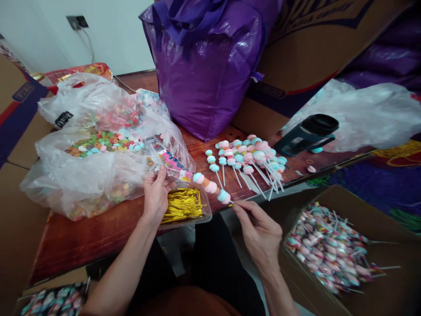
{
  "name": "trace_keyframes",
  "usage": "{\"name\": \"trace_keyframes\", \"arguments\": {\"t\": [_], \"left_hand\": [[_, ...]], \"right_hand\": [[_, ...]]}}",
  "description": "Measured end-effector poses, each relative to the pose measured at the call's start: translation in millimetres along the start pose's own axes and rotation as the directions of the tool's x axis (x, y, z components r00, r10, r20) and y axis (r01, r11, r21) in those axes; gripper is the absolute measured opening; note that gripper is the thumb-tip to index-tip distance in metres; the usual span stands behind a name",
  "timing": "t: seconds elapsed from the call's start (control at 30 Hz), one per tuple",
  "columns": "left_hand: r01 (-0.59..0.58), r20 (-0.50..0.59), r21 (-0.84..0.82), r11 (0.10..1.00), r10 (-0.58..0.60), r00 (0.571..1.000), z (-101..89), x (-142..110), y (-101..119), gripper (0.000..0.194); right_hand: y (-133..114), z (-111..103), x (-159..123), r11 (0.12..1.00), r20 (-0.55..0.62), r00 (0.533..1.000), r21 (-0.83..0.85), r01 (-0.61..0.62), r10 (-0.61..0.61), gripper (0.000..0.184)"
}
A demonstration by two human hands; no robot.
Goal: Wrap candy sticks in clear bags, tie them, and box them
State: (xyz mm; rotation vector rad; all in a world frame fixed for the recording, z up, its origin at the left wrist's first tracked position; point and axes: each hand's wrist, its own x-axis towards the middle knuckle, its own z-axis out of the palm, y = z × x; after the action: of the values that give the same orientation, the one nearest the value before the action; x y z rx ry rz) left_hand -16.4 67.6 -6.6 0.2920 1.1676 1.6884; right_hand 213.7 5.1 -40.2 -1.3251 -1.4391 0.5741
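Between the thumb and fingers of my right hand (259, 228) is the stick of a candy skewer (211, 188), threaded with pale blue, pink and orange pieces. Its tip points up and left, at the mouth of a clear printed wrapper bag (173, 162). My left hand (156, 191) pinches that bag near its lower edge; I cannot tell whether the skewer's tip is inside. Just below the bag, a clear plastic tub (207, 213) holds gold twist ties (184, 204). Several unwrapped candy skewers (250, 156) lie in a pile on the wooden table (98, 237).
Plastic bags (88, 171) of loose candy cover the table's left side. A large purple bag (210, 66) stands at the back, with a dark tumbler (307, 134) right of the skewers. Wrapped skewers (329, 245) fill a cardboard box (394, 259) at lower right; more sit at lower left.
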Motion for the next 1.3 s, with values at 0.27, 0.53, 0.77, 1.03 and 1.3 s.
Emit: {"name": "trace_keyframes", "arguments": {"t": [0.27,0.53,0.77,1.03,1.3], "left_hand": [[-0.001,-0.042,0.004,1.0,0.001,0.999,0.5,0,0,0.043],[-0.006,0.198,0.133,0.991,-0.021,0.98,-7.9,5,0,0.039],[-0.09,0.098,0.119,0.989,0.078,0.992,-1.7,-9,-15,0.032],[-0.05,0.17,0.087,0.995,0.034,0.985,2.8,-16,-14,0.038],[-0.002,0.166,0.038,0.999,-0.005,0.986,6.5,-23,-17,0.037]], "right_hand": [[-4,-1,2,0.97,0.038,0.976,-0.106,0.217,-0.214,0.009],[-1,-1,2,0.998,0.131,0.991,0.038,-0.045,0.04,0.01],[-10,16,-5,0.991,0.128,0.986,0.06,-0.119,0.111,0.014],[-18,24,-5,1.0,0.142,0.99,-0.007,0.007,-0.006,0.015],[-32,28,-5,0.993,0.337,0.936,0.025,-0.116,0.101,0.026]]}}
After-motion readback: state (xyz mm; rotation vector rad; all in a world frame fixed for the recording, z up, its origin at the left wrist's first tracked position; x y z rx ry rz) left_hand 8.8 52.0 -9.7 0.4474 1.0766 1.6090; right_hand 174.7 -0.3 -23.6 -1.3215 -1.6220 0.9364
